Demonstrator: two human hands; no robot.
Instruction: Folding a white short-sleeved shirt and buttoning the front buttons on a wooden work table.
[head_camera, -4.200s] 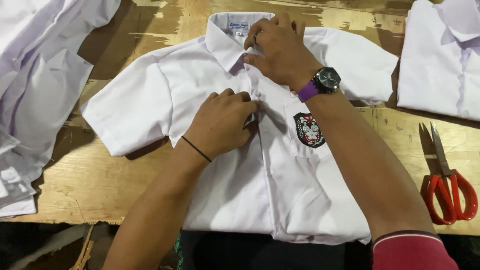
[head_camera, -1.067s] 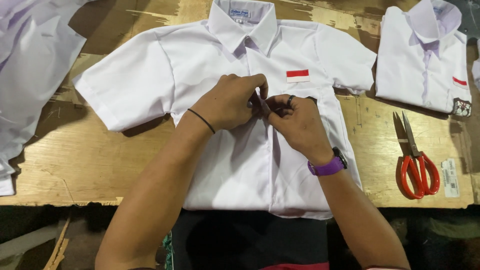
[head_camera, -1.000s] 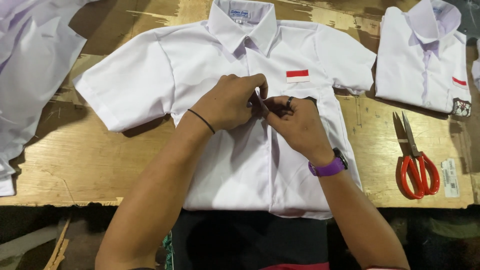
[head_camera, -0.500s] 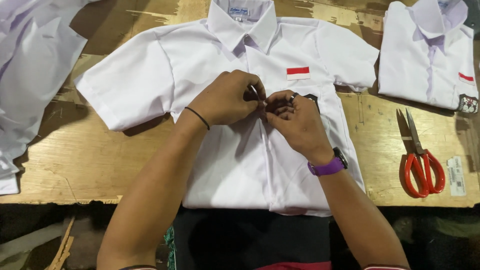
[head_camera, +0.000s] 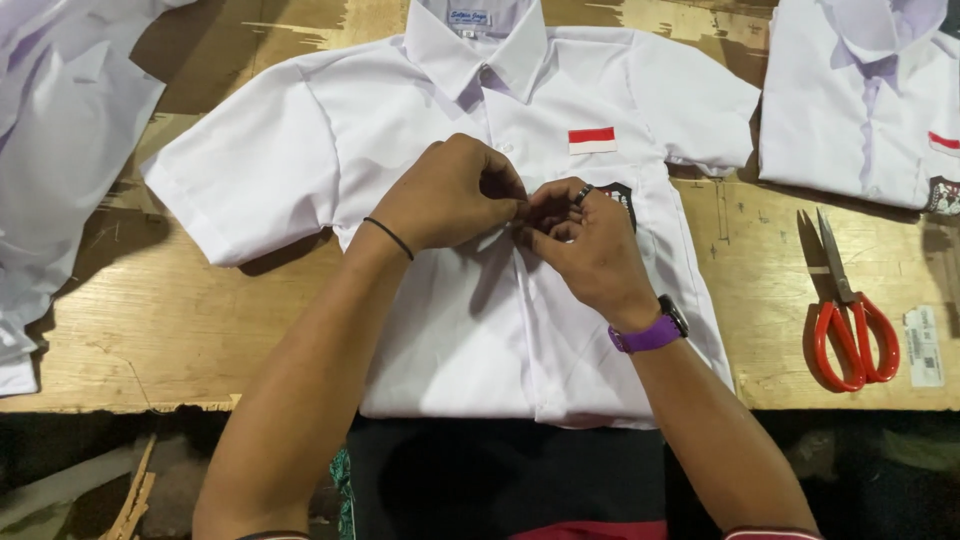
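Worn wooden counter (head_camera: 150, 330) was seen beneath a white short-sleeved shirt (head_camera: 440, 330), laid flat and face up at its middle. The placket was pinched at chest height by the fingers of both the left hand (head_camera: 450, 195) and the right hand (head_camera: 585, 250), pressed together and touching. Red-handled scissors (head_camera: 850, 320) were left well apart to the right, near a second folded shirt (head_camera: 860, 110)

A worn plywood table (head_camera: 150, 330) stands over a dark, shadowed floor (head_camera: 60, 470).

Light was bright and even from above. Soft shadows fell left of the shirt (head_camera: 480, 300). Focus was sharp, no glare.
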